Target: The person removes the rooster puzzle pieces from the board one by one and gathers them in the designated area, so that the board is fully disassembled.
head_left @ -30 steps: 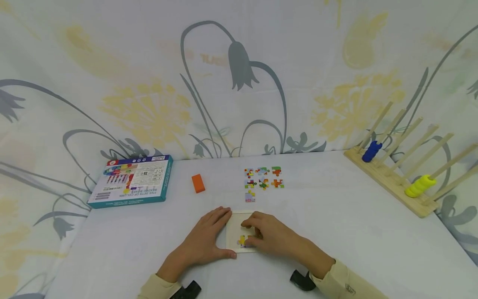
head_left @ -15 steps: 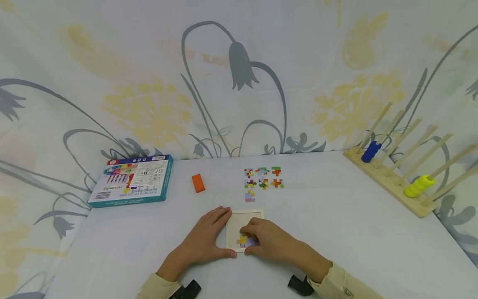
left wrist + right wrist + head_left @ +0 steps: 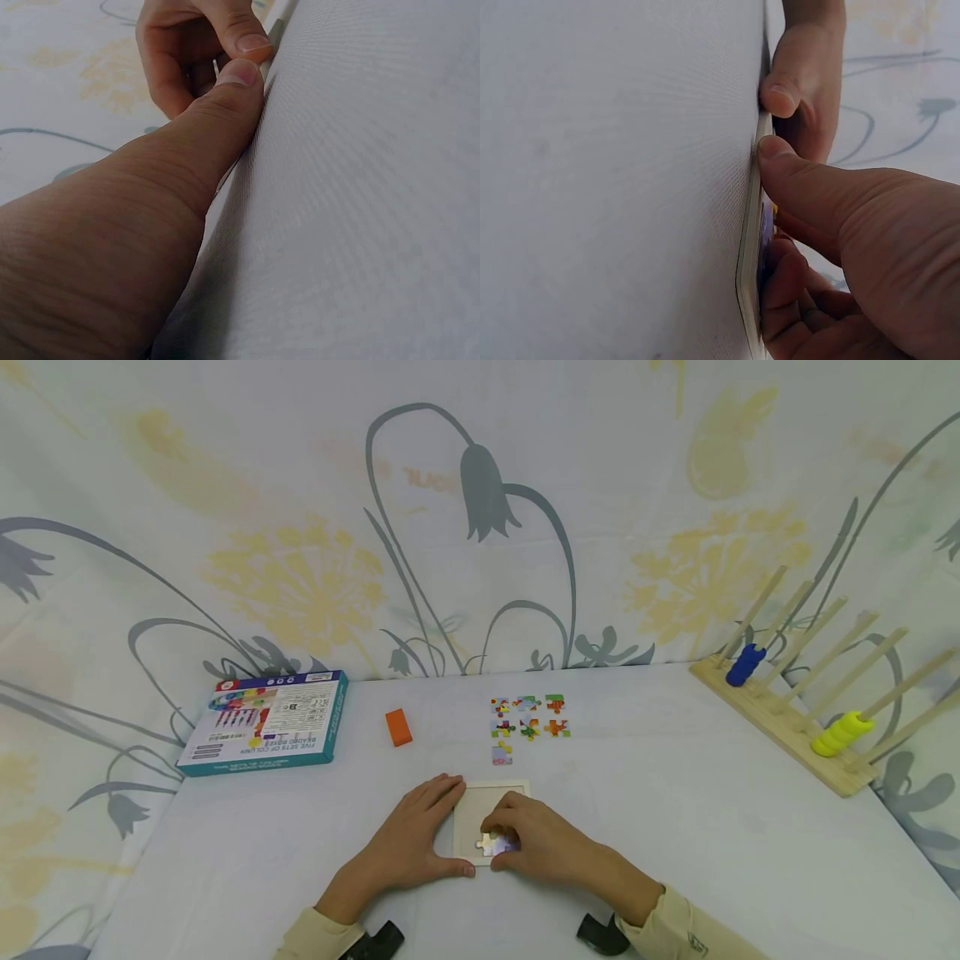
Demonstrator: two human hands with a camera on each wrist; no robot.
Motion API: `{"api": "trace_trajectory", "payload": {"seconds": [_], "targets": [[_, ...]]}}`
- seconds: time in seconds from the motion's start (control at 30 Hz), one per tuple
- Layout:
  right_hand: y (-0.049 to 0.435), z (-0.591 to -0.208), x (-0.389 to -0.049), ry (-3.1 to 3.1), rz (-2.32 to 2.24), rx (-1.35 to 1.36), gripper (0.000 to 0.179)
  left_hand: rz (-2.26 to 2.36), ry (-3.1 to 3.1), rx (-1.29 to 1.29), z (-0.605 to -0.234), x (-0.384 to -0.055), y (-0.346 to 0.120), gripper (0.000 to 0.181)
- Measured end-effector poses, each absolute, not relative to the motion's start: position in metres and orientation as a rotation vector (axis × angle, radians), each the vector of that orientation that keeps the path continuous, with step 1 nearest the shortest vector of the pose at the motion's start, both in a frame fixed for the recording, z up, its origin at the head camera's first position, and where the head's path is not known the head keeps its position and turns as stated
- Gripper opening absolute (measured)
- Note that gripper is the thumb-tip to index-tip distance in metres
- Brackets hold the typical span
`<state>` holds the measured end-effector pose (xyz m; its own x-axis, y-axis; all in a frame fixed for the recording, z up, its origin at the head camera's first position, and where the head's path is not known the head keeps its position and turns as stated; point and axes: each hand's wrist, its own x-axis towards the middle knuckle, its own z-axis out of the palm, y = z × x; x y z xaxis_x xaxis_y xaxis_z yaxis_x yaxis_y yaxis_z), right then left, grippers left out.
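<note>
A small pale puzzle tray (image 3: 469, 812) lies on the white table in the head view, with joined puzzle pieces (image 3: 491, 844) near its front edge. My left hand (image 3: 411, 837) rests along the tray's left side, fingers straight and thumb by the near corner. Over the tray's right part, my right hand (image 3: 546, 841) has its fingers curled around a puzzle piece at the lower right, mostly hidden beneath them. The right wrist view shows the right thumb at the tray rim (image 3: 744, 274) and a purple piece (image 3: 766, 225) beside the bent fingers. Beyond the tray lie several loose pieces (image 3: 528, 728) in rows.
An orange block (image 3: 399, 727) lies left of the loose pieces. Farther left is a flat box (image 3: 262, 727) with printed text. At the right stands a wooden peg rack (image 3: 783, 727) bearing blue beads (image 3: 746, 665) and yellow beads (image 3: 843, 733). A patterned cloth hangs behind.
My right hand has shifted slightly down and left, its fingertips coming closer over the pieces near the tray's front edge. The left hand and the loose pieces have stayed put.
</note>
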<state>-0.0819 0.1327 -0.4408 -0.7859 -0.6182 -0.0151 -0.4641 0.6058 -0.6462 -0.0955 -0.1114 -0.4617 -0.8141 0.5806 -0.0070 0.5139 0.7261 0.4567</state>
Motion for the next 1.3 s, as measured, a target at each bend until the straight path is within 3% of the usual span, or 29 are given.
{"api": "trace_trajectory", "payload": {"seconds": [0.77,1.3], "targets": [[0.1361,-0.4377,-0.0835,2.535,-0.971,-0.839,0.039,0.662,2.777,0.883,-0.4641,-0.0963,-0.1113,0.112],[0.1407,-0.4333,-0.0871,2.541,-0.957,-0.928,0.031,0.664,2.782,0.894,-0.4650,-0.0967,-0.1121,0.113]]}}
